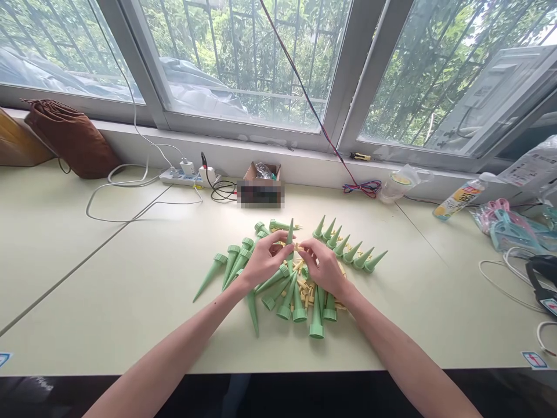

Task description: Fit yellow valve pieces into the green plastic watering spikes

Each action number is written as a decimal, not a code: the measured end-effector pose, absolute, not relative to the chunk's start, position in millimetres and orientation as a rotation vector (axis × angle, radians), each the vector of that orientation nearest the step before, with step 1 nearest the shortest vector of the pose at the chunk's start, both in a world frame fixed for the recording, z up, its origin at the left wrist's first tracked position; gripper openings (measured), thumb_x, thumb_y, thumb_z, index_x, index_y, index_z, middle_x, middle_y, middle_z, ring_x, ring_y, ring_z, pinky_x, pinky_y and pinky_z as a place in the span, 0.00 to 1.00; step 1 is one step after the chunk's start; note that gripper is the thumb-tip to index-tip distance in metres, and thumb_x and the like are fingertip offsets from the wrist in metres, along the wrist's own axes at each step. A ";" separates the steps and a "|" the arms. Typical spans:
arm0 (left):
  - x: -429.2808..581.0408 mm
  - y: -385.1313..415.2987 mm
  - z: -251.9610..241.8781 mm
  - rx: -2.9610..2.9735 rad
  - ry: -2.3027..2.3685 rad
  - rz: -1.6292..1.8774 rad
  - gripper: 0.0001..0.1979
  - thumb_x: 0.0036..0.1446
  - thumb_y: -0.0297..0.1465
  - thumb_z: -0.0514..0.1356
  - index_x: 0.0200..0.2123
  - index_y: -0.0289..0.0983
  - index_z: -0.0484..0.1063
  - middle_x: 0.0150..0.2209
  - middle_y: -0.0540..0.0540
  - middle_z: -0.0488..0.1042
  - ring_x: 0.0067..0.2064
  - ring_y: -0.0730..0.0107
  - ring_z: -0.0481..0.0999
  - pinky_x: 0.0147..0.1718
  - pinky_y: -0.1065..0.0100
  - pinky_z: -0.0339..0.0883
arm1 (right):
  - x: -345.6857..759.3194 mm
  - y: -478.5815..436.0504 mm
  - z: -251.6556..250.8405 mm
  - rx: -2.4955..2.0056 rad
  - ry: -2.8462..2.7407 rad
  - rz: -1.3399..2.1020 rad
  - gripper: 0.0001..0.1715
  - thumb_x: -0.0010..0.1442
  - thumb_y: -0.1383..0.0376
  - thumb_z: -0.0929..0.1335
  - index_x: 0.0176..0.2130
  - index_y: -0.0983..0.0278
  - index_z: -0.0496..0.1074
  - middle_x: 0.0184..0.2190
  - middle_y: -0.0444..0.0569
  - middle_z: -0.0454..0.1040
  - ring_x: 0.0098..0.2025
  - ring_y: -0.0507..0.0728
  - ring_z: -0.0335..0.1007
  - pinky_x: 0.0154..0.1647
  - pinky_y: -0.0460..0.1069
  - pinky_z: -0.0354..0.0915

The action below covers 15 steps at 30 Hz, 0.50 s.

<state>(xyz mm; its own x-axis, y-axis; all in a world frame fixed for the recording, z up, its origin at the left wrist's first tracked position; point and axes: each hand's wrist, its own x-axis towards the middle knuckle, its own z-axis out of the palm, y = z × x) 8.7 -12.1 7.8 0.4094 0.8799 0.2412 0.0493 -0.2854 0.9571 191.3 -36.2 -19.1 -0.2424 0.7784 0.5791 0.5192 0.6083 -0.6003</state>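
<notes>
My left hand (268, 253) is closed around a green plant watering spike (290, 231), its tip pointing up. Close beside it, my right hand (322, 264) pinches a small yellow plastic piece (297, 247) at the spike's side; whether the two parts are joined I cannot tell. Below my hands lies a heap of yellow pieces (308, 295), with several loose green spikes (298, 305) on and around it. More spikes (232, 267) lie to the left with ridged caps. At the right, a slanting row of spikes (348, 249) stands tip up.
Behind the heap stands a small cardboard box (261, 188). A power strip (174, 176) with cables and a brown drawstring bag (73, 139) are at the back left. On the right are a drink bottle (460, 197), pink and turquoise hangers (509, 225) and headphones (542, 278).
</notes>
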 end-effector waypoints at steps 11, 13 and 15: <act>7.7 -13.2 9.8 1.668 0.814 1.003 0.12 0.61 0.37 0.59 0.44 0.37 0.72 0.27 0.51 0.65 0.21 0.80 0.55 0.15 0.76 0.49 | 191.8 -36.4 -19.9 -1.061 -1.889 0.376 0.09 0.69 0.61 0.62 0.41 0.63 0.68 0.31 0.47 0.71 0.27 0.52 0.63 0.28 0.48 0.63; 7.8 -13.1 10.0 1.661 0.816 1.011 0.12 0.61 0.38 0.59 0.43 0.37 0.72 0.28 0.51 0.66 0.21 0.80 0.56 0.15 0.76 0.50 | 191.6 -36.6 -19.0 -1.038 -1.892 0.378 0.07 0.68 0.62 0.63 0.43 0.62 0.68 0.35 0.48 0.72 0.29 0.52 0.65 0.29 0.48 0.64; 7.6 -13.0 10.3 1.667 0.813 1.014 0.12 0.60 0.38 0.60 0.43 0.37 0.72 0.30 0.50 0.69 0.22 0.80 0.57 0.16 0.76 0.52 | 191.3 -36.7 -18.6 -1.020 -1.910 0.365 0.06 0.68 0.63 0.63 0.43 0.62 0.68 0.35 0.49 0.72 0.30 0.53 0.65 0.29 0.48 0.64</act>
